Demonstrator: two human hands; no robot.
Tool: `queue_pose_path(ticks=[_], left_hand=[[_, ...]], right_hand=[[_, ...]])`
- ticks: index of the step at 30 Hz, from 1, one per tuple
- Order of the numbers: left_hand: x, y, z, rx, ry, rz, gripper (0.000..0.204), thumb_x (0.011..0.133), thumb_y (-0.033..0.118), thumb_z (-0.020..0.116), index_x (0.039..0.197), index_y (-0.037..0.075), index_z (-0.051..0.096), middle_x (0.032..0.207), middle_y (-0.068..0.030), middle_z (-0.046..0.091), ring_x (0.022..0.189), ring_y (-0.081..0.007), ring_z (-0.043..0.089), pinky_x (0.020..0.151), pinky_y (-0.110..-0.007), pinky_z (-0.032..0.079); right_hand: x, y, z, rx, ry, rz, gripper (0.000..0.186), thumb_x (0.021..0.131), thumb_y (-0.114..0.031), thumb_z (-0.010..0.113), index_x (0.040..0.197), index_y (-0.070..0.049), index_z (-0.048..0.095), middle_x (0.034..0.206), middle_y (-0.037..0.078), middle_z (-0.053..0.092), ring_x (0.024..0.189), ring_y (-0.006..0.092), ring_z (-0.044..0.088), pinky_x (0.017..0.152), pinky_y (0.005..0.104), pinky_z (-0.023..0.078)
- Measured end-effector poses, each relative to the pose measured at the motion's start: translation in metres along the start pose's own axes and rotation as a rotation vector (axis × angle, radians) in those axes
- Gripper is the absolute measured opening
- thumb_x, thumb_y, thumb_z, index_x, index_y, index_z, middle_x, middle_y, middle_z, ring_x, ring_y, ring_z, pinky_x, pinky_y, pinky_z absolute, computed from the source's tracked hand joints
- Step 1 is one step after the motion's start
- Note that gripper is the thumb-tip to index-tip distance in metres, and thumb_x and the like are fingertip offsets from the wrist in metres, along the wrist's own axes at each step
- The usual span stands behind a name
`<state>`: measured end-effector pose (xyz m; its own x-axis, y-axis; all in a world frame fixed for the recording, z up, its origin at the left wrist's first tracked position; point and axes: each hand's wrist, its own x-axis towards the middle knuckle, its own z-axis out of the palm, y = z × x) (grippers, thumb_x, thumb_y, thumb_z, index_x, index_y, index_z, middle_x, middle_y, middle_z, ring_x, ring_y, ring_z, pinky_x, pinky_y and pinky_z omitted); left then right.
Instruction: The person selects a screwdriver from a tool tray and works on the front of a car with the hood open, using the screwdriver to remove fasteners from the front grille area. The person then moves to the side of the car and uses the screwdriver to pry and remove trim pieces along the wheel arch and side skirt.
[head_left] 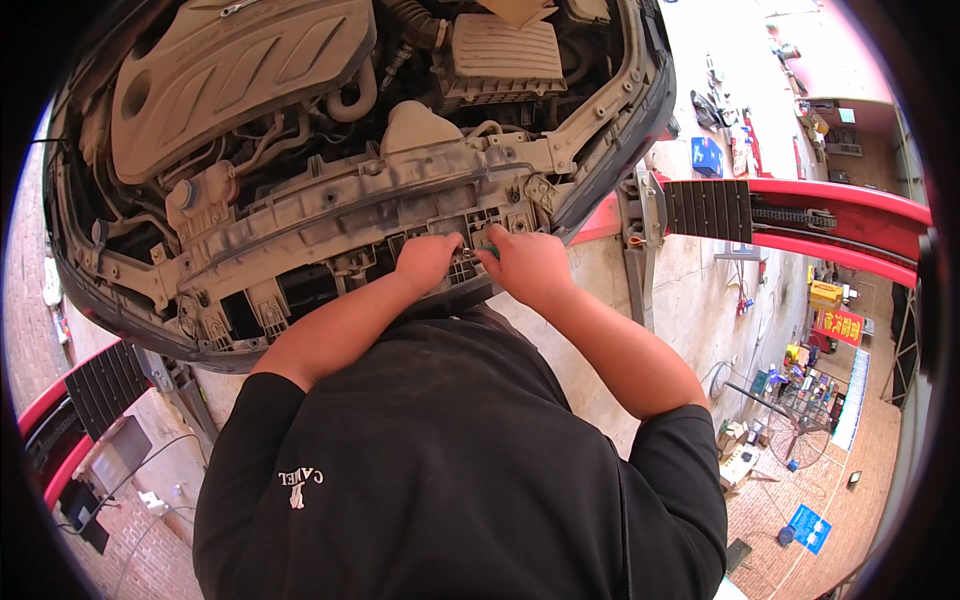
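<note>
My left hand (428, 258) and my right hand (525, 262) work close together at the slotted plastic front panel (300, 290) of a car with its bonnet area exposed. My left fingers are curled at a small grid-like part of the panel, and my right fingers are bent just beside them. Something small and shiny shows between the fingertips, too small to name. Above lie a dusty upper cross panel (330, 200), an engine cover (235, 75), a coolant reservoir (195, 205) and a ribbed airbox (505, 55).
Red lift arms (840, 200) with dark pads flank the car, with a metal post (642, 280) at right. Beyond stand a blue box (706, 155), a pedestal fan (790, 415), a yellow case (825, 295) and assorted items along the wall.
</note>
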<state>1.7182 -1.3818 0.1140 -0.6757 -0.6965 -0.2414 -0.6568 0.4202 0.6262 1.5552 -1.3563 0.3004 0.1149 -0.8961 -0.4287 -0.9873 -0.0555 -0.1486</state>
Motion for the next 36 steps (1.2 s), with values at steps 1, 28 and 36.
queue_pose_path(ticks=[1,28,36], left_hand=[[0.000,-0.001,0.002,0.002,0.008,0.002,0.020,0.089,0.022,0.066,0.104,0.013,0.057,0.088,-0.0127,0.069,0.087,-0.0369,0.067,0.072,-0.050,0.051],[-0.228,-0.040,-0.130,-1.607,-0.131,-0.205,0.019,0.097,0.009,0.061,0.112,0.004,0.051,0.076,-0.0006,0.050,0.060,-0.0113,0.053,0.062,-0.033,0.053],[-0.346,-0.054,-0.089,-1.987,0.181,-0.006,0.025,0.098,0.021,0.067,0.112,0.007,0.051,0.084,-0.0006,0.051,0.076,-0.0146,0.058,0.085,-0.045,0.056]], right_hand=[[0.001,0.002,0.000,0.001,-0.032,-0.020,0.028,0.083,-0.028,0.069,0.105,-0.011,0.061,0.092,0.009,0.066,0.091,0.0305,0.064,0.077,0.0426,0.052],[-0.031,0.015,-0.010,1.037,0.129,0.052,0.015,0.090,-0.014,0.071,0.098,-0.002,0.069,0.075,-0.005,0.057,0.068,0.0048,0.047,0.062,0.0233,0.039],[0.024,-0.139,0.021,0.798,-0.044,-0.245,0.026,0.093,-0.024,0.072,0.110,-0.005,0.072,0.085,0.002,0.065,0.082,0.0091,0.058,0.074,0.0272,0.047]])
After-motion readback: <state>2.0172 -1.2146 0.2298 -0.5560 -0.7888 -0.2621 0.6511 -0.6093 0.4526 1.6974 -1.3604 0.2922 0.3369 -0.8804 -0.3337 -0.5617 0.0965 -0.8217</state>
